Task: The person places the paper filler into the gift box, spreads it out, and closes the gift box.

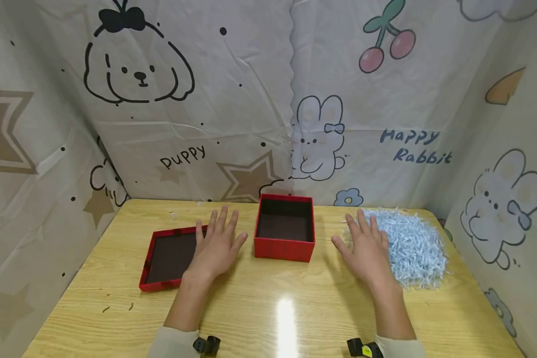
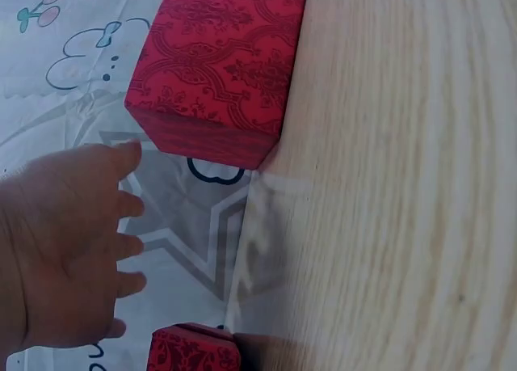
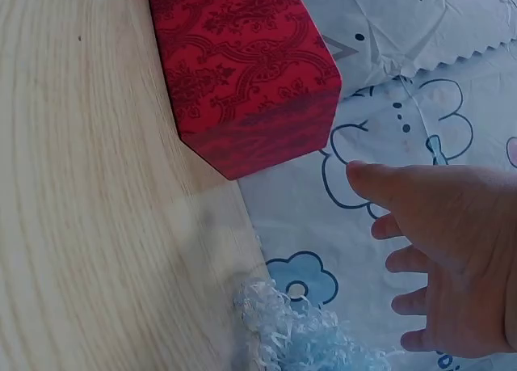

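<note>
A red box (image 1: 284,248) with a dark, empty inside stands open side up at the middle back of the table; its patterned red side (image 2: 222,56) shows in the left wrist view. My left hand (image 1: 215,251), fingers spread, is held over the right edge of a shallow red lid (image 1: 167,258) with a dark inside, hiding part of it. My right hand (image 1: 366,251), also with fingers spread, is between the box and a heap of pale blue shredded paper (image 1: 413,248), partly covering the heap's left side. Neither hand holds anything.
The light wooden table (image 1: 250,318) ends at a printed cloth backdrop (image 1: 250,99), which also hangs on the left and right sides. A few small dark scraps (image 1: 106,309) lie near the table's left edge.
</note>
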`<state>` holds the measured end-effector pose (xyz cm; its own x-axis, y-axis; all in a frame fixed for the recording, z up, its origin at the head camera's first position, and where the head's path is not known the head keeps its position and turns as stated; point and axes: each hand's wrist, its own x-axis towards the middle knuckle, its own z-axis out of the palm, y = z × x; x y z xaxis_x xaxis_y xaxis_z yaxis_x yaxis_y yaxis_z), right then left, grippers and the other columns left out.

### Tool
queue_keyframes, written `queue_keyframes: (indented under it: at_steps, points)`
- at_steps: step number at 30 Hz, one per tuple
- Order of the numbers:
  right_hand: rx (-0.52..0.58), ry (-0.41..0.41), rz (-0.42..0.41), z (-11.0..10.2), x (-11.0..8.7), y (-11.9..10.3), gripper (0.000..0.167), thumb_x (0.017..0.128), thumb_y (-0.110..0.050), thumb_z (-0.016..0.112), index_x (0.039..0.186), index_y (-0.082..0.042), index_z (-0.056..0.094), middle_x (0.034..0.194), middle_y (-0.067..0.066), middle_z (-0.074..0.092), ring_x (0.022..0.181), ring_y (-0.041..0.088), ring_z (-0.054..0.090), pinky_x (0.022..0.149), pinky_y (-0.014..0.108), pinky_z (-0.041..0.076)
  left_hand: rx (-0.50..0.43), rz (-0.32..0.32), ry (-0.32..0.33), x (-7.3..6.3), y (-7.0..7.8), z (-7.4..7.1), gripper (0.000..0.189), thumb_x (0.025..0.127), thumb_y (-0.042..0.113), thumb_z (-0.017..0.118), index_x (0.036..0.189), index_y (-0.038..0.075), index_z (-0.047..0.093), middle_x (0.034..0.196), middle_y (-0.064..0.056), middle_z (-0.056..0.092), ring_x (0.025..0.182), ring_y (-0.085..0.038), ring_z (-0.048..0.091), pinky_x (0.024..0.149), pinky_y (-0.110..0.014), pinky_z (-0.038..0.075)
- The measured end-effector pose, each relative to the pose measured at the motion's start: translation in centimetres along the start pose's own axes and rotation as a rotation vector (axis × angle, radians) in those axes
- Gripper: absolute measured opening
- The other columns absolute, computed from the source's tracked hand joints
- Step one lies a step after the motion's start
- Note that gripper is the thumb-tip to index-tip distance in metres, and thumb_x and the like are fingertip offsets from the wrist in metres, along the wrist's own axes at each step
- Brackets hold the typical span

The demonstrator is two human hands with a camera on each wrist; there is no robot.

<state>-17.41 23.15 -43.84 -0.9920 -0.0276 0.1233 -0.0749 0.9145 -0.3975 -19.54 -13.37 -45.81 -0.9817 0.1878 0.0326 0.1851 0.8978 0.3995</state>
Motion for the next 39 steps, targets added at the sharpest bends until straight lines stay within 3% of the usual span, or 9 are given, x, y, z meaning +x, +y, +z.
queue_keyframes:
  at_steps: [8, 12, 18, 23, 30, 34, 39]
  points:
    - [0.036, 0.088, 0.007, -1.6, -0.4, 1.8, 0.07, 0.105, -0.038, 0.066, 0.16, -0.003, 0.042, 0.171, 0.028, 0.02, 0.155, 0.058, 0.014, 0.117, 0.08, 0.013, -0.207, 0.081, 0.02, 0.3, 0.8, 0.3, 0.071, 0.113, 0.051, 0.041, 0.171, 0.023, 0.013, 0.178, -0.005, 0.007, 0.163, -0.033, 0.007, 0.124, -0.071, -0.002]
    - [0.047, 0.141, 0.038, -2.7, -0.8, 3.3, 0.063, 0.103, -0.028, 0.07, 0.155, 0.0, 0.048, 0.166, 0.032, 0.028, 0.148, 0.061, 0.025, 0.111, 0.082, 0.021, -0.252, 0.119, 0.023, 0.4, 1.4, 0.5, 0.071, 0.113, 0.051, 0.041, 0.172, 0.025, 0.011, 0.177, -0.007, 0.013, 0.163, -0.031, 0.013, 0.125, -0.071, 0.004]
    - [0.071, 0.232, 0.127, -4.3, -1.6, 6.2, 0.054, 0.1, -0.017, 0.073, 0.146, 0.005, 0.055, 0.147, 0.037, 0.045, 0.129, 0.062, 0.04, 0.1, 0.077, 0.035, -0.319, 0.179, 0.024, 0.4, 2.2, 0.7, 0.07, 0.112, 0.045, 0.049, 0.171, 0.027, 0.016, 0.176, -0.002, 0.018, 0.161, -0.033, 0.021, 0.125, -0.07, 0.012]
    - [0.087, 0.224, 0.27, -5.3, -2.0, 8.6, 0.057, 0.103, -0.02, 0.069, 0.15, 0.006, 0.05, 0.152, 0.039, 0.039, 0.137, 0.064, 0.033, 0.104, 0.078, 0.034, -0.33, 0.193, 0.012, 0.3, 2.6, 0.9, 0.068, 0.112, 0.037, 0.053, 0.171, 0.028, 0.02, 0.176, 0.004, 0.02, 0.16, -0.025, 0.024, 0.126, -0.069, 0.014]
    - [0.132, 0.181, 0.375, -4.6, -2.1, 10.6, 0.061, 0.104, -0.022, 0.065, 0.152, 0.008, 0.045, 0.157, 0.04, 0.032, 0.144, 0.064, 0.026, 0.113, 0.078, 0.027, -0.377, 0.174, -0.018, 0.2, 2.4, 1.3, 0.063, 0.114, 0.041, 0.047, 0.17, 0.024, 0.024, 0.176, 0.0, 0.022, 0.16, -0.024, 0.024, 0.127, -0.064, 0.018]
    - [0.15, 0.223, 0.409, -3.7, -2.2, 11.5, 0.051, 0.102, -0.016, 0.066, 0.145, 0.009, 0.054, 0.148, 0.038, 0.046, 0.138, 0.059, 0.039, 0.112, 0.072, 0.034, -0.473, 0.174, -0.051, 0.4, 2.2, 1.9, 0.064, 0.113, 0.05, 0.041, 0.17, 0.03, 0.019, 0.175, 0.004, 0.021, 0.16, -0.026, 0.025, 0.127, -0.056, 0.025]
    - [0.139, 0.279, 0.455, -2.5, -2.4, 12.6, 0.039, 0.102, -0.012, 0.064, 0.135, 0.009, 0.061, 0.128, 0.034, 0.063, 0.118, 0.051, 0.056, 0.096, 0.065, 0.046, -0.511, 0.171, -0.075, 0.6, 2.2, 2.4, 0.066, 0.112, 0.056, 0.037, 0.17, 0.031, 0.017, 0.174, 0.005, 0.022, 0.159, -0.028, 0.027, 0.127, -0.055, 0.026]
